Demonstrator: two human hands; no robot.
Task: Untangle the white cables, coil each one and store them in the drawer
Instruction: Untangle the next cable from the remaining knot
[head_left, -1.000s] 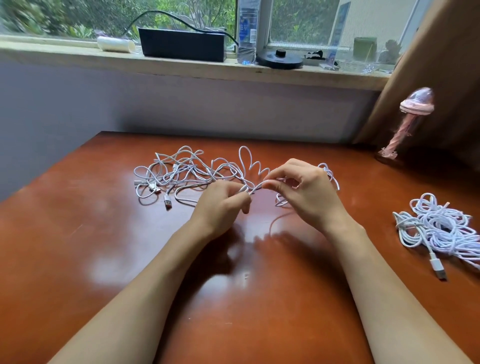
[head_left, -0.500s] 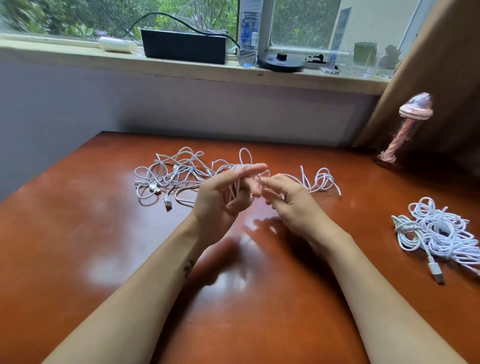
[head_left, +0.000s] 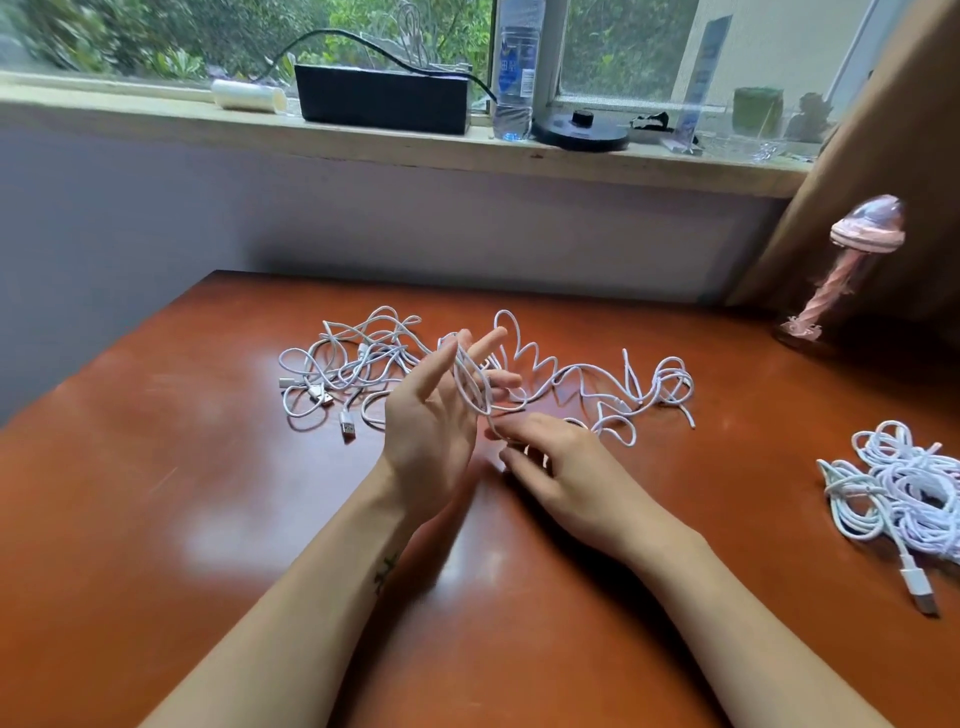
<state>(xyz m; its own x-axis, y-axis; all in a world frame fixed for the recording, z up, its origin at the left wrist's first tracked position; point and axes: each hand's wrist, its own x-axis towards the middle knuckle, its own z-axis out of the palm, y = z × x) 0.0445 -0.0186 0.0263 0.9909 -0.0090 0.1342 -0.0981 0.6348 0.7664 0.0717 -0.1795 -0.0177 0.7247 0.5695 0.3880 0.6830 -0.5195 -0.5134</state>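
A tangle of white cables (head_left: 353, 371) with USB plugs lies on the red-brown table (head_left: 156, 493), left of centre. One white cable (head_left: 571, 371) runs out of it to the right in wavy bends. My left hand (head_left: 434, 415) is raised palm-up with straight fingers, and loops of that cable are wound around them. Just below and to its right, my right hand (head_left: 563, 470) lies palm-down and pinches the same cable at its fingertips. A separate bundle of white cable (head_left: 904, 488) sits at the table's right edge. No drawer is in view.
A pink jellyfish-shaped lamp (head_left: 831, 270) stands at the table's back right, beside a brown curtain (head_left: 893, 156). The windowsill behind holds a black box (head_left: 382, 104), a water bottle (head_left: 514, 67) and small items. The grey wall is beyond the table's far edge.
My left hand opened from a pinch and turned palm-up, and cable loops now wrap its fingers. My right hand dropped lower and nearer, drawing the cable around them.
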